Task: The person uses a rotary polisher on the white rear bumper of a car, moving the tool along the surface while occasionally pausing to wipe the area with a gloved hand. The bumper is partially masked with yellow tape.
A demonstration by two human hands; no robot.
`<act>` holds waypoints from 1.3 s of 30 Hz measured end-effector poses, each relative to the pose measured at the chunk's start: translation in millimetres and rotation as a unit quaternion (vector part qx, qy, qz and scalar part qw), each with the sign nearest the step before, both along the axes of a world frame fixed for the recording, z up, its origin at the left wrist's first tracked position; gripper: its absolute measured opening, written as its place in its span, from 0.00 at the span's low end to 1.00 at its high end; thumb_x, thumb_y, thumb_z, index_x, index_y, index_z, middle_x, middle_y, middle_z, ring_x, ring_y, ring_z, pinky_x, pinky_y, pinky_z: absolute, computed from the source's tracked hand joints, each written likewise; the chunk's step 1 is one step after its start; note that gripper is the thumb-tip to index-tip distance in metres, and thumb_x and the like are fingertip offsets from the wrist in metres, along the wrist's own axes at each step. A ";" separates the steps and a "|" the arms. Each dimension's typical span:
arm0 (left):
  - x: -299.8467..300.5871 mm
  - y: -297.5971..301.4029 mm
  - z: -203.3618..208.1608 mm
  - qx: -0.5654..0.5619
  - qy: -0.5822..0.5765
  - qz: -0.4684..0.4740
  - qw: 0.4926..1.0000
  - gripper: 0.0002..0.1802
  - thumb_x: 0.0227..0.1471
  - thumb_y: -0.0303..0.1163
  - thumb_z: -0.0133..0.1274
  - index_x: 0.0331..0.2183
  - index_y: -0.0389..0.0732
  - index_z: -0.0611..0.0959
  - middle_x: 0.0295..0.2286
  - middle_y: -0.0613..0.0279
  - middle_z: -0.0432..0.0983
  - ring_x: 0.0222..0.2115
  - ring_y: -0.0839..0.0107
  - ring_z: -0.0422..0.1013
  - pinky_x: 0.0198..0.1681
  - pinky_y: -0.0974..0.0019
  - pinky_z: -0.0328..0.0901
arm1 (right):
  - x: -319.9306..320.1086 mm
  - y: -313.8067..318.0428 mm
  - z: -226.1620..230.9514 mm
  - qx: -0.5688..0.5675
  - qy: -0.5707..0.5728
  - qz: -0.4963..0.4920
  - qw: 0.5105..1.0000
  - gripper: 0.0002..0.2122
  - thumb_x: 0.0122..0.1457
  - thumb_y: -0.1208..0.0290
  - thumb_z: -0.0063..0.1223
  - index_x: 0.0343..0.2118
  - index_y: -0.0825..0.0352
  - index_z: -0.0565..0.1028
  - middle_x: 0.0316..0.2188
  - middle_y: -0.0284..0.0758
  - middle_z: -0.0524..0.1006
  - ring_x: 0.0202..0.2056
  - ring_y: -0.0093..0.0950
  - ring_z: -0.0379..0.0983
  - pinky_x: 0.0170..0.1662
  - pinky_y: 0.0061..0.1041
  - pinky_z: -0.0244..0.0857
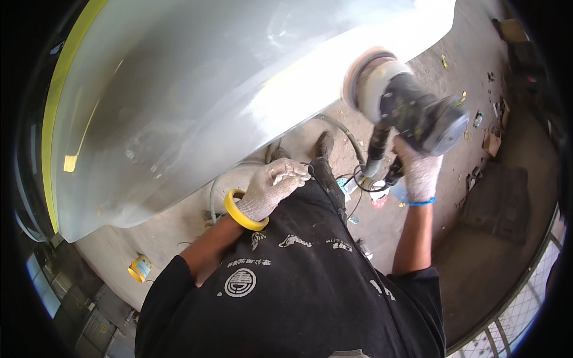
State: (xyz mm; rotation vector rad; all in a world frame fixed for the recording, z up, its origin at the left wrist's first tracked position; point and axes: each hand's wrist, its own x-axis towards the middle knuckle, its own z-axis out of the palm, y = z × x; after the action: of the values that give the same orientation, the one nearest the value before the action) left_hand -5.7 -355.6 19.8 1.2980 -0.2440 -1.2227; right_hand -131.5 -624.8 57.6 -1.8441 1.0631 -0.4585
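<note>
My right hand point(421, 172), in a whitish glove with a blue band at the wrist, grips a black power sander point(412, 110). The sander's round pad point(367, 71) is at the lower edge of a large grey and white vehicle body panel point(197, 101); glare hides whether it touches. In front of my chest is my gloved left hand point(271, 190), its fingers bent and pressed together. A thin black cord passes by its fingertips, but whether they hold it is unclear. Around my left wrist hangs a roll of yellow tape point(242, 216).
Yellow masking tape point(59, 89) lines the panel's left edge. A grey hose point(349, 134) and dark cables lie around my feet. A yellow tub point(139, 268) stands on the floor at left, an opened can point(379, 192) near my right arm. Debris and boxes point(492, 143) lie at right.
</note>
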 end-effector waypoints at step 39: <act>12.1 11.1 1.8 0.036 0.085 -0.026 0.995 0.13 0.53 0.25 0.54 0.41 0.30 0.78 0.38 0.58 0.76 0.40 0.73 0.73 0.47 0.69 0.67 | 6.9 62.2 7.0 -0.020 0.019 0.079 0.996 0.22 0.45 0.73 0.63 0.46 0.67 0.72 0.45 0.37 0.75 0.43 0.30 0.74 0.46 0.29 0.69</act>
State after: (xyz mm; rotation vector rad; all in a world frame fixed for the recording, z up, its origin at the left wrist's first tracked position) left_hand 6.4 -344.5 21.6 1.2485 -0.1125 -1.3892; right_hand -124.6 -562.6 64.6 -1.9626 0.9305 -0.3541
